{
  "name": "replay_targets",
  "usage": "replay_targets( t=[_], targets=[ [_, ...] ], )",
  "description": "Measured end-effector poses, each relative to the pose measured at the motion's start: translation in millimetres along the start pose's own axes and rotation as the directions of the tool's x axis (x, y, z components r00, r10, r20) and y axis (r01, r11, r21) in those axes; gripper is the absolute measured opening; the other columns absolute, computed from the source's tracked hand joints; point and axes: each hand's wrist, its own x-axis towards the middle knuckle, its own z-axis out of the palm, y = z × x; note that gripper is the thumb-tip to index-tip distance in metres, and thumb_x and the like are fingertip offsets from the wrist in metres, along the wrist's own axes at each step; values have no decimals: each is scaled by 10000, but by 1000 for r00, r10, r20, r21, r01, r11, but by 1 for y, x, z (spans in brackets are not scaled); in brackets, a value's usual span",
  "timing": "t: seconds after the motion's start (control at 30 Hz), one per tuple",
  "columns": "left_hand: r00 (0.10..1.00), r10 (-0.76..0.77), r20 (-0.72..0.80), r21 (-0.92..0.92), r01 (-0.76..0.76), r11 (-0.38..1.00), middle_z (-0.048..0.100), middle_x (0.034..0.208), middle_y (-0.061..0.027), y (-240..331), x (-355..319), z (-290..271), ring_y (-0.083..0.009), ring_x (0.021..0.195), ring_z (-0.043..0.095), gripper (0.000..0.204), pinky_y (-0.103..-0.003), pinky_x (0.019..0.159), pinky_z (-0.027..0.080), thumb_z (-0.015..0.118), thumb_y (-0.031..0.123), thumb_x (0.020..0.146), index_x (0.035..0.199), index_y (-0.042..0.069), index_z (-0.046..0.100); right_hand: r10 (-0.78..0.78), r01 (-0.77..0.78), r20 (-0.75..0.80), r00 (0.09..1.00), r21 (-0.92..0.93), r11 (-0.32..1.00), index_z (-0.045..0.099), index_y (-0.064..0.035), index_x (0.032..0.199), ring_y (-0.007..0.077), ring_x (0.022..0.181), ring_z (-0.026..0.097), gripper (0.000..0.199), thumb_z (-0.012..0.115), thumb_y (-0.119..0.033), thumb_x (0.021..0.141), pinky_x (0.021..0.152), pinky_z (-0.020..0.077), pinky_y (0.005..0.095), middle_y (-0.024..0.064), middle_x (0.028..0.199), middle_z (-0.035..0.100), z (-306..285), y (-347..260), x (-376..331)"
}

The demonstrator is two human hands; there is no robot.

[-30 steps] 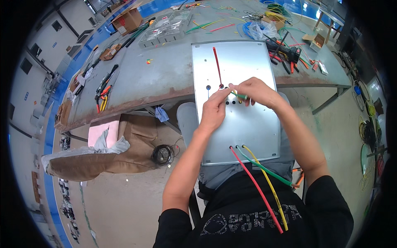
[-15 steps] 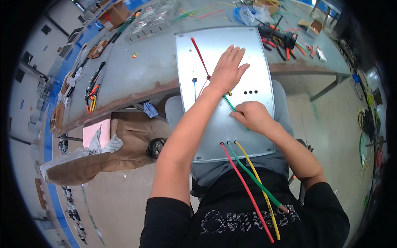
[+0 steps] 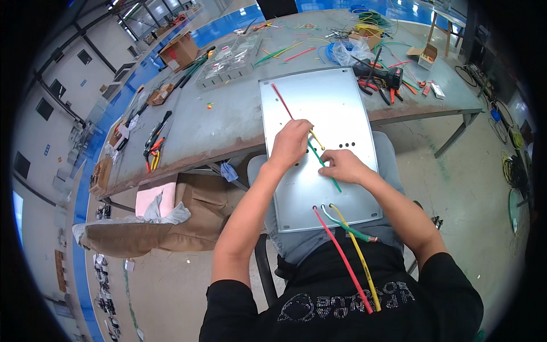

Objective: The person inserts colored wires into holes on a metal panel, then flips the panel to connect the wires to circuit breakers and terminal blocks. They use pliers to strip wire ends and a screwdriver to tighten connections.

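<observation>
A light grey metal panel [image 3: 307, 94] rests across my lap, its far end against the workbench. My left hand [image 3: 292, 143] is closed near the panel's middle, its fingertips at the upper end of a short yellow wire [image 3: 317, 139] that rises from a hole. A red wire [image 3: 282, 101] slants from the far left of the panel to this hand. My right hand [image 3: 346, 166] pinches a green wire [image 3: 335, 182] lying diagonally on the panel. Three thicker wires, red [image 3: 342, 259], green [image 3: 360, 233] and yellow [image 3: 359, 253], come out of near-edge holes towards me.
The grey workbench [image 3: 199, 134] holds a clear plastic organiser box [image 3: 228, 65], pliers and cutters [image 3: 152, 148] on the left, and a black power tool [image 3: 383, 74] on the right. A cardboard box [image 3: 179, 51] stands farther back. A brown-covered chair [image 3: 194, 205] is at lower left.
My left hand has gone from lying flat and spread on the panel to a closed pinch nearer me. More of the short yellow wire shows. The view has tilted up.
</observation>
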Motion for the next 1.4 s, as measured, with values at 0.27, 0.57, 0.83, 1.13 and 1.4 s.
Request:
replay_targets(
  t=[0.27,0.57,0.83,1.13,1.4],
  targets=[
    [980,190,54,37,-192,981,743,1196,-74,-13,-32,-4,-318,1206,676,223,-442,1002,575,806,86,865,1085,69,779,36,-169,195,980,725,667,737,6,1215,47,558,532,282,787,-134,976,487,377,227,-33,707,612,6,15,20],
    [966,162,-200,-93,-183,979,768,1165,-101,-25,-34,17,-321,1069,751,262,-423,897,618,798,57,883,1143,61,769,-5,-49,68,998,767,640,762,-2,1158,26,637,523,224,760,-74,946,554,398,206,-38,820,669,-1,5,31],
    [956,-139,-258,-294,59,954,790,1035,-158,-24,-25,20,-304,916,767,181,-363,817,604,718,29,967,1137,4,776,-215,233,-121,969,738,633,748,16,1223,49,812,606,262,741,-75,977,724,496,235,-5,959,722,-4,-3,65],
    [935,-267,-235,-419,150,895,784,1041,-153,-19,-27,20,-329,904,755,171,-401,812,596,737,95,990,1140,25,778,-126,53,87,988,576,816,769,2,1242,37,742,603,288,779,-163,1005,661,497,228,-38,849,694,-21,11,29],
    [927,-238,-290,-285,154,946,765,945,-153,-19,-13,25,-359,840,735,160,-433,756,573,709,170,1010,1074,50,794,-159,29,160,974,613,790,727,15,1107,62,671,625,149,776,-46,980,613,525,243,-1,809,669,-19,3,28]
  ],
)
